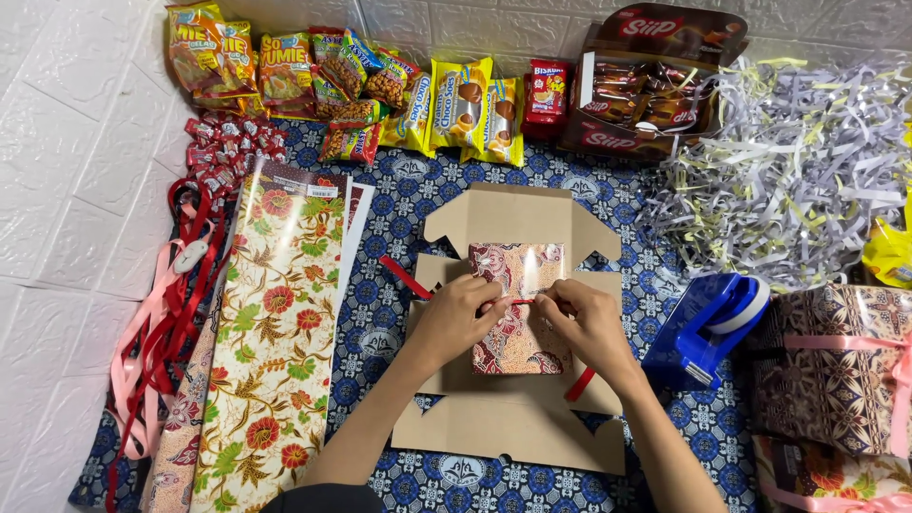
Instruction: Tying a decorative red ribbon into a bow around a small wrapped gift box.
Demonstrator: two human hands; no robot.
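- The left hand [454, 313] has its grip closed on a thin red ribbon [407, 276], thumb and fingers pinching it where it crosses the top of a small wrapped box [518, 306].
- The right hand [586, 318] pinches the same ribbon just beside the left, its grip closed too; the two sets of fingertips nearly touch over the middle of the box.
- One end of the ribbon runs out up and to the left of the box; another red piece shows below the right wrist, at the lower right corner of the box.
- The box is wrapped in shiny red and cream patterned paper and lies on a flattened brown cardboard carton [513, 427], roughly at its middle.
- The carton rests on a blue patterned cloth [380, 313] that covers the floor.
- Just right of the right hand stands a blue tape dispenser [708, 328] with a white roll.
- Left of the carton lie long sheets of flowered wrapping paper [275, 351], and beyond them a tangle of red and pink ribbons [161, 332] with a heap of small red bows [228, 142] above.
- Along the far edge sits a row of snack packets [380, 90] in yellow, red and green, and an open brown carton of chocolate bars [646, 95].
- At the far right a pile of shredded grey and yellow paper [798, 161], and below it two wrapped boxes [836, 380] tied with pink ribbon.
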